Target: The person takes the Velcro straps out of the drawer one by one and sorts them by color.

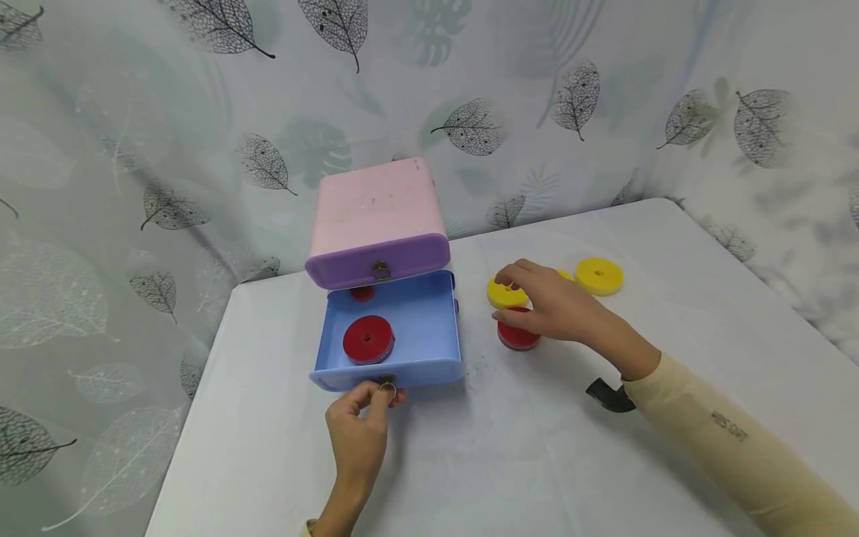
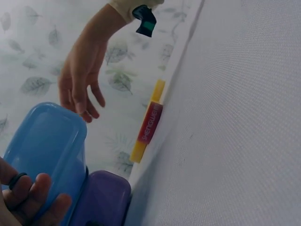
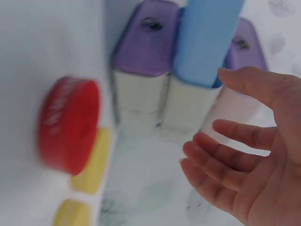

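In the head view my left hand (image 1: 359,432) pinches the small ring pull (image 1: 388,388) on the front of the blue drawer (image 1: 429,313), which stands pulled out. Inside it lie a red disc-shaped roll (image 1: 368,339) with a centre hole and a smaller-looking red piece (image 1: 362,293) at the back, partly hidden. My right hand (image 1: 557,302) hovers over another red roll (image 1: 519,335) right of the drawer, its fingers loosely bent. The right wrist view shows that hand (image 3: 244,150) holding nothing, apart from the red roll (image 3: 70,125). White lettering marks the roll's side (image 2: 151,123).
The blue drawer belongs to a stacked unit with a pink top (image 1: 379,201) and purple drawers (image 3: 146,42) above and below. Yellow rolls (image 1: 599,277) lie on the white table (image 1: 503,447) at the right. A leaf-patterned curtain (image 1: 403,89) hangs behind.
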`<state>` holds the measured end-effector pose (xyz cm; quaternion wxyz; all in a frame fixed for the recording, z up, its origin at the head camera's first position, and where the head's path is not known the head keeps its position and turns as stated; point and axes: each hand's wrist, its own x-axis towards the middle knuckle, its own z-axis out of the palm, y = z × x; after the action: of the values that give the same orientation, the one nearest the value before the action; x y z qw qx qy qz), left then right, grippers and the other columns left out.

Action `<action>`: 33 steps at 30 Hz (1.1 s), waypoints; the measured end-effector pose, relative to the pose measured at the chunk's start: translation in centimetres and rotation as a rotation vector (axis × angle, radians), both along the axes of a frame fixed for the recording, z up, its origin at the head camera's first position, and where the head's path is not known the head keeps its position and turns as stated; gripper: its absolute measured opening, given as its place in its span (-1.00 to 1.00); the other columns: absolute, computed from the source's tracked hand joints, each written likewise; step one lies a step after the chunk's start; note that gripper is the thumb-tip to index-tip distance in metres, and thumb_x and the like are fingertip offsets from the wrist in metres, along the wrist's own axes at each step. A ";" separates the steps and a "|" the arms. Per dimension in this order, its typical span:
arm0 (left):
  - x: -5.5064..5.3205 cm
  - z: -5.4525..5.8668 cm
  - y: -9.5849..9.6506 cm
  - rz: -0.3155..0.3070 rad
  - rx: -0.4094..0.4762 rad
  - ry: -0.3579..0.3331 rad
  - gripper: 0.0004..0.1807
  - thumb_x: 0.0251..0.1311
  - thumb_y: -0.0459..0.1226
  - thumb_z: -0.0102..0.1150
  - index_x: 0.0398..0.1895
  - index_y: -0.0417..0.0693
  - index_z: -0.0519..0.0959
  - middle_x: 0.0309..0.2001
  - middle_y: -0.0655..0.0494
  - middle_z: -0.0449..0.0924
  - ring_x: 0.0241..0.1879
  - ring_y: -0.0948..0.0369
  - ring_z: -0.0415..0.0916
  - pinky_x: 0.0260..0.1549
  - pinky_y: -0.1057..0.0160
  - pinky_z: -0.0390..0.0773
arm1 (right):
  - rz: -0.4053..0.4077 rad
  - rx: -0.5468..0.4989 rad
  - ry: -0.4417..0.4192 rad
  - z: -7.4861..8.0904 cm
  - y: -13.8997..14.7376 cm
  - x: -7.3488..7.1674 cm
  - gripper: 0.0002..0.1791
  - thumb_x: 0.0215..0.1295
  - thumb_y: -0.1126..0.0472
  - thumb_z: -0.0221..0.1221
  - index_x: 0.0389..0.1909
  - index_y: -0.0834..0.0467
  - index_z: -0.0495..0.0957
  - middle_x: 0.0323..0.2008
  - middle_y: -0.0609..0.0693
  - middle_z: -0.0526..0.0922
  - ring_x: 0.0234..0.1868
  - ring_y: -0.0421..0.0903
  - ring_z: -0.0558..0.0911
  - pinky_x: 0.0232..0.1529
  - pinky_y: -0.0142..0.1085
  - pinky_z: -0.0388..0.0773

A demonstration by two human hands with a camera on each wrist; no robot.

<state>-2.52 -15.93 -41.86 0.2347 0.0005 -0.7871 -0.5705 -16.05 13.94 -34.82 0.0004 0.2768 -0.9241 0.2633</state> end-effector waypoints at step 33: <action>0.2 -0.2 0.2 -0.022 0.010 0.021 -0.68 0.37 -0.49 0.12 -0.57 -0.11 0.63 -0.48 0.31 0.71 -0.40 0.19 0.71 -0.04 0.21 0.63 | 0.340 -0.011 0.047 5.3 -10.8 1.1 -0.37 0.39 0.06 0.35 0.40 0.18 0.47 0.33 0.06 0.53 0.30 -0.01 0.51 0.25 -0.09 0.50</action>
<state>-2.34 -15.78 -42.02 0.2368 -0.0130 -0.7818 -0.5767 -14.93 3.15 -29.48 -0.0212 0.4350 -0.8624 0.2579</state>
